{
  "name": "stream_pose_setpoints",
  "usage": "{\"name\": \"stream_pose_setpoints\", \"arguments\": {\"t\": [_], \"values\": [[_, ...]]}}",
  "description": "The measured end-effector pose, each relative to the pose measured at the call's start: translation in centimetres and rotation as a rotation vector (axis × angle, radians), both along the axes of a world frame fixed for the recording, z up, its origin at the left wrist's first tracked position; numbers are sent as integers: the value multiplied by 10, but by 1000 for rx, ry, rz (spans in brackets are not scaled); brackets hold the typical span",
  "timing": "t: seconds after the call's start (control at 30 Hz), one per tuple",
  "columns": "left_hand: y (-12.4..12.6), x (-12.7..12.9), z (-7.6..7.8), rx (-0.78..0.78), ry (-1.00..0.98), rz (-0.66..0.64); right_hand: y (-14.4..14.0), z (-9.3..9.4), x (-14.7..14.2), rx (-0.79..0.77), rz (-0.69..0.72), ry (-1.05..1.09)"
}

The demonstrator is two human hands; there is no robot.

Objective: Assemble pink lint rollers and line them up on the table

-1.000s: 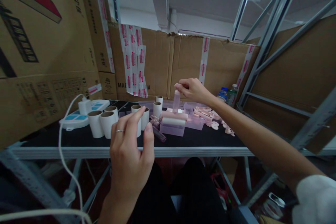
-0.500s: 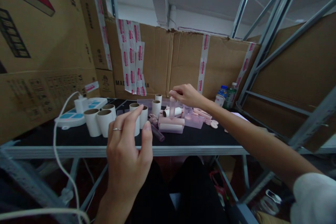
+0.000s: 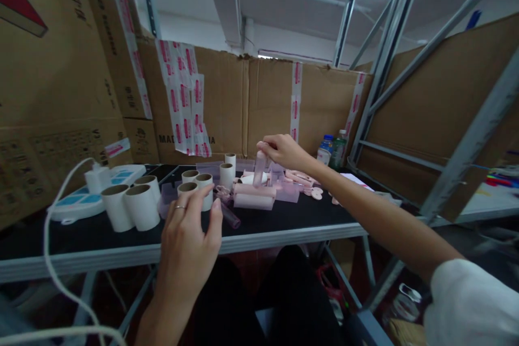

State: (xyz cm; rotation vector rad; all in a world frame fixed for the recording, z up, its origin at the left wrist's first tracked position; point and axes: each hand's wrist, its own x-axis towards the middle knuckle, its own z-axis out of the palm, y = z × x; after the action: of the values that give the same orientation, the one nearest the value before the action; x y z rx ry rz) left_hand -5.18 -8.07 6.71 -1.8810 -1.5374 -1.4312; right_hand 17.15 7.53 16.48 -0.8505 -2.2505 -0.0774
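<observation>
My right hand point(image 3: 284, 151) is stretched out over the black table point(image 3: 284, 216) and pinches the top of a translucent pink handle point(image 3: 258, 169), held upright. Its lower end meets a pink lint roller point(image 3: 254, 191) lying in a clear pink case point(image 3: 253, 201). My left hand point(image 3: 187, 241) hovers near the table's front edge with its fingers apart and a ring on one finger. It holds nothing. Its fingertips are close to a white paper-core roll point(image 3: 187, 190) and another clear pink handle point(image 3: 230, 216) lying flat.
Several white rolls point(image 3: 128, 206) stand at the left, next to a white and blue power strip point(image 3: 87, 194) with a cable point(image 3: 54, 259). Pink plastic parts point(image 3: 302, 181) lie at the right, two bottles point(image 3: 332, 150) behind. Cardboard boxes point(image 3: 227, 102) wall the back and left. A metal rack frame point(image 3: 458, 162) stands at the right.
My right hand has lowered the pink handle onto the roller. My left hand has sunk a little, still empty. The view has swung to the right.
</observation>
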Motion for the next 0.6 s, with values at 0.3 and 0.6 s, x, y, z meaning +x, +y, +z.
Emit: {"name": "stream_pose_setpoints", "arguments": {"t": [0.3,0.6], "values": [[6,2,-8,40,39,-46,-27,14,69,-22,-82,-56],[-36,40,4,84,-19,-543,-23,-14,115,-64,-176,-134]]}}
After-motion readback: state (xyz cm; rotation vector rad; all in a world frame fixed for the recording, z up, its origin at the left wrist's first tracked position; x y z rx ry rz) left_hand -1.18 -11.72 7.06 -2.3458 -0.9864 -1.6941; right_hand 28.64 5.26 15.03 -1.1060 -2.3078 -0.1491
